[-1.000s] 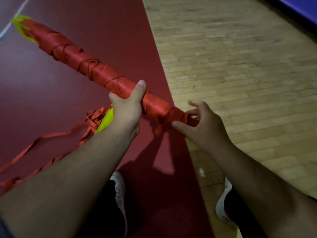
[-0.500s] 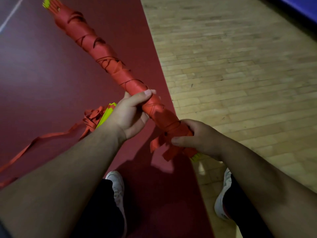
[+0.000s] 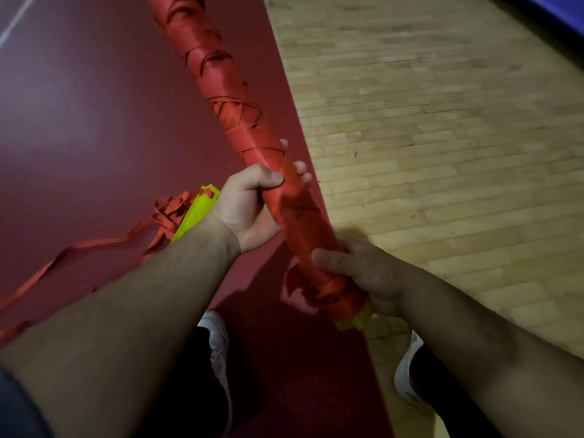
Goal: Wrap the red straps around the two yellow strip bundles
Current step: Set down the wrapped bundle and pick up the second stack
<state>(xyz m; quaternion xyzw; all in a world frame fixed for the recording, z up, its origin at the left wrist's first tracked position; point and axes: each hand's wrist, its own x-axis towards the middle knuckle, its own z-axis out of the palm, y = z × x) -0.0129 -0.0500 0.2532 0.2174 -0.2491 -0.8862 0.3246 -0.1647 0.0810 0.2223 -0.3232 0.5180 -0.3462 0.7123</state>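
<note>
A long yellow strip bundle [image 3: 240, 128], wound almost fully in red strap, runs from the top of the view down to my hands; its yellow tip shows at the near end. My left hand [image 3: 249, 200] grips the bundle around its middle. My right hand [image 3: 363, 273] grips its near end, where loose red strap ends hang. A second yellow bundle [image 3: 197, 213] lies on the floor behind my left wrist, mostly hidden. Loose red strap [image 3: 94, 248] trails left from it across the floor.
I stand on a dark red floor mat [image 3: 79, 137]; pale wooden flooring [image 3: 442, 137] lies to the right. My two white shoes [image 3: 218, 339] are below the bundle. A blue edge shows at the top right corner.
The wrapped bundle has swung from pointing far left to nearly upright, its far end leaving the top of the view. My right hand has closed around the near end and moved down.
</note>
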